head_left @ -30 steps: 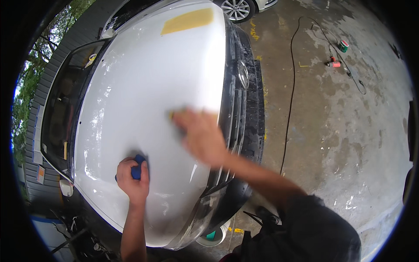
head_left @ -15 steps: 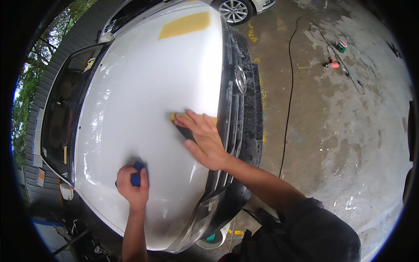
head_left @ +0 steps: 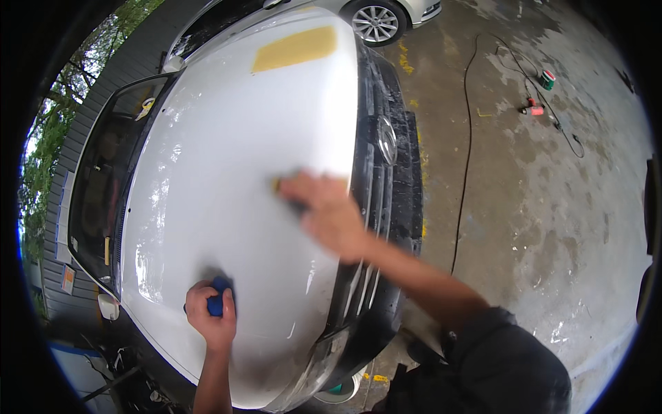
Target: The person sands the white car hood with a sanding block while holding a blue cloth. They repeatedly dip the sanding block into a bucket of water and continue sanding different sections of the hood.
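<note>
A white car hood [head_left: 227,172] stretches out in front of me. Low on the hood, my left hand [head_left: 208,314] is closed around a dark blue object [head_left: 219,297], perhaps a sponge or cloth; the fingers hide much of it. Farther up, near the grille, motion smears my right hand [head_left: 331,217]. Its fingers lie over a flat yellow-and-dark pad [head_left: 277,185] against the hood, and only the pad's edges show. A yellow rectangular patch [head_left: 295,48] is on the far part of the hood.
The black grille [head_left: 386,200] runs down the hood's right side. Another car's wheel [head_left: 376,22] is at the top. On the wet floor are a red power tool [head_left: 533,109], a green can [head_left: 547,80] and a long cable [head_left: 466,138]. A white bucket [head_left: 353,390] stands below the bumper.
The whole view has shifted slightly down and right. My left hand has come a little nearer with the blue object. My right hand has become blurred, still over the pad.
</note>
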`<state>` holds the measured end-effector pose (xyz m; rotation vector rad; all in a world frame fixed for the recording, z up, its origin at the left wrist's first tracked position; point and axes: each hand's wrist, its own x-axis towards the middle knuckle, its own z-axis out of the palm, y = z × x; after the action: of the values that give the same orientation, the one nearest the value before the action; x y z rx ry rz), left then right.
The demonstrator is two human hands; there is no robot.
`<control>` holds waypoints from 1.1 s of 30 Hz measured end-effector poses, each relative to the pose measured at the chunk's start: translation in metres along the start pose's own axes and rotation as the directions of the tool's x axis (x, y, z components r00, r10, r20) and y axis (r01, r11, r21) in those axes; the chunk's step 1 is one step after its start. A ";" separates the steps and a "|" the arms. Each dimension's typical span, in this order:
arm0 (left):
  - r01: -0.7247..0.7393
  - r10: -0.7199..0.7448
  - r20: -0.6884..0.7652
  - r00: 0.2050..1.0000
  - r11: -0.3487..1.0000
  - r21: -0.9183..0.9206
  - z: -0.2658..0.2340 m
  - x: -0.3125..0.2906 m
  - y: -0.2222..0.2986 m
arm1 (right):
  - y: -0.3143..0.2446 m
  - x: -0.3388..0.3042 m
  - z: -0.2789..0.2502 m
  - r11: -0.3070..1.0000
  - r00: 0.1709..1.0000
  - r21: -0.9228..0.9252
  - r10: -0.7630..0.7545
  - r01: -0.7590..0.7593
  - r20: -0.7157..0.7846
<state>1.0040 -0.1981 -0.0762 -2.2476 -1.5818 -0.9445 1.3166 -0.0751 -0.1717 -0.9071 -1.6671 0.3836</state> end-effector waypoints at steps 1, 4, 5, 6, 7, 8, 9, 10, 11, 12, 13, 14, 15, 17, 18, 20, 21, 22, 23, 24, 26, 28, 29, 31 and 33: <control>-0.007 0.007 -0.001 1.000 1.000 -0.008 0.002 0.004 0.003 | 0.037 0.033 -0.016 0.999 0.998 0.030 0.027 -0.025 -0.051; -0.061 0.061 -0.016 0.998 0.998 -0.017 0.009 0.022 0.008 | 0.118 0.111 -0.052 0.983 0.952 -0.053 0.155 -0.174 -0.262; -0.064 0.064 -0.011 0.998 0.998 -0.006 0.010 0.019 0.007 | 0.115 0.107 -0.048 0.972 0.947 -0.059 0.208 -0.229 -0.246; -0.071 0.071 -0.007 0.997 0.998 0.002 0.012 0.018 0.007 | 0.107 0.094 -0.041 0.953 0.947 -0.063 0.285 -0.296 -0.148; -0.031 0.030 -0.007 1.000 0.999 -0.039 0.014 0.013 0.005 | 0.078 0.079 -0.035 0.929 0.932 -0.081 0.359 -0.361 -0.042; -0.026 0.025 -0.010 1.000 0.999 -0.037 0.013 0.012 0.003 | 0.044 0.069 -0.030 0.910 0.910 -0.104 0.409 -0.402 0.061; -0.007 0.007 -0.001 1.000 1.000 -0.028 0.008 0.003 0.000 | 0.003 0.037 -0.012 0.924 0.916 -0.168 0.368 -0.342 0.161; -0.002 0.003 0.005 1.000 1.000 -0.021 0.003 0.001 -0.002 | -0.040 -0.004 0.004 0.935 0.912 -0.223 0.326 -0.274 0.249; -0.014 0.014 -0.003 1.000 1.000 -0.016 0.003 0.001 -0.001 | -0.073 -0.051 0.015 0.983 0.960 -0.153 0.135 -0.099 0.246; -0.017 0.017 -0.002 1.000 0.999 -0.032 0.003 0.002 0.000 | -0.089 -0.081 0.021 0.993 0.971 -0.083 -0.068 0.089 0.228; -0.021 0.020 -0.009 1.000 0.999 -0.037 0.000 0.004 0.002 | -0.081 -0.067 0.017 0.987 0.979 -0.137 -0.055 0.083 0.196; -0.017 0.017 -0.002 1.000 0.999 -0.037 -0.004 0.001 0.001 | -0.062 -0.045 0.016 0.982 0.985 -0.181 -0.033 0.063 0.167; -0.020 0.020 -0.002 1.000 1.000 -0.019 0.000 0.006 0.005 | -0.013 -0.021 0.019 0.986 0.988 -0.160 0.074 -0.051 0.139; -0.049 0.048 -0.028 0.998 0.998 -0.042 0.002 0.012 0.006 | 0.034 0.045 -0.017 0.971 0.979 -0.131 0.200 -0.202 -0.030; -0.072 0.069 -0.050 0.996 0.995 -0.068 0.005 0.019 0.010 | 0.051 0.064 -0.026 0.952 0.963 -0.204 0.193 -0.230 -0.187; -0.099 0.097 -0.061 0.993 0.994 -0.042 0.014 0.021 0.012 | 0.048 0.060 -0.026 0.933 0.933 -0.239 0.190 -0.268 -0.306; -0.120 0.117 -0.066 0.991 0.992 -0.041 0.020 0.021 0.010 | 0.044 0.045 -0.015 0.913 0.931 -0.326 0.128 -0.245 -0.343; -0.083 0.082 -0.057 0.995 0.997 -0.008 0.013 0.007 0.000 | -0.009 0.022 -0.001 0.925 0.943 -0.181 0.325 -0.333 -0.075; -0.070 0.070 -0.058 0.996 0.998 0.005 0.007 0.001 -0.002 | -0.045 -0.010 0.015 0.946 0.961 -0.185 0.274 -0.266 0.019; -0.065 0.065 -0.059 0.996 0.998 0.015 0.003 -0.002 -0.003 | -0.083 -0.049 0.039 0.945 0.972 -0.254 0.229 -0.207 0.057; -0.084 0.084 -0.067 0.994 0.996 0.008 0.004 -0.001 -0.003 | -0.153 -0.110 0.054 0.975 0.970 -0.161 0.179 -0.153 0.163; -0.091 0.092 -0.084 0.992 0.996 0.007 0.002 -0.002 -0.003 | -0.131 -0.105 0.056 0.968 0.999 -0.251 0.012 -0.002 0.040; -0.082 0.083 -0.078 0.993 0.996 0.023 -0.002 -0.010 -0.008 | -0.121 -0.057 0.029 0.942 0.915 -0.149 0.330 -0.302 0.232; -0.147 0.147 -0.090 0.985 0.989 0.010 0.001 0.010 0.005 | -0.042 -0.015 0.009 0.977 0.953 -0.032 0.196 -0.209 -0.229; -0.225 0.225 -0.086 0.971 0.974 0.008 0.014 0.026 0.010 | -0.011 0.002 0.002 0.921 0.903 -0.300 0.107 -0.247 -0.417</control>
<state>1.0238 -0.1753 -0.0687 -2.2932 -1.2578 -0.9658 1.3106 -0.0799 -0.1638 -1.3153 -1.2969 0.0162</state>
